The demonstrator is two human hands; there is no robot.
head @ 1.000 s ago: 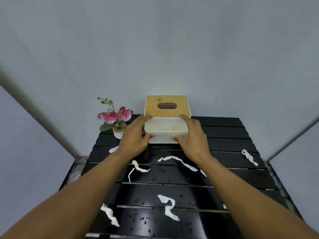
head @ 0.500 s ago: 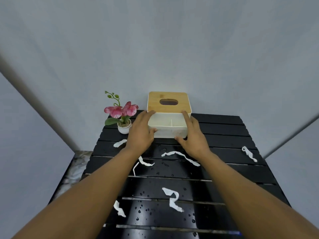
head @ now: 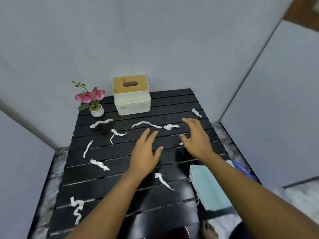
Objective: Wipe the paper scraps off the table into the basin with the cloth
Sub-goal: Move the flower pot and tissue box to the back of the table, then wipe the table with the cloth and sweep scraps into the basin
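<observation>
Paper scraps (head: 146, 124) are noted scattered across the wet black slatted tabletop (head: 172, 100), from the far slats to the near left edge. The folded pale-blue cloth (head: 209, 188) lies untouched at the right edge, partly under the right forearm. Both the left hand (head: 144, 155) and the right hand (head: 196, 138) are spread, empty, above the slats. What may be a blue basin (head: 242, 169) is glimpsed beyond the cloth; this cannot be confirmed.

Risks identified: damp scraps may be smeared or stuck; narrow strips may be pushed into slat gaps; the flower pot (head: 97, 111) and tissue box (head: 132, 96) may be knocked by a wide sweep.
</observation>
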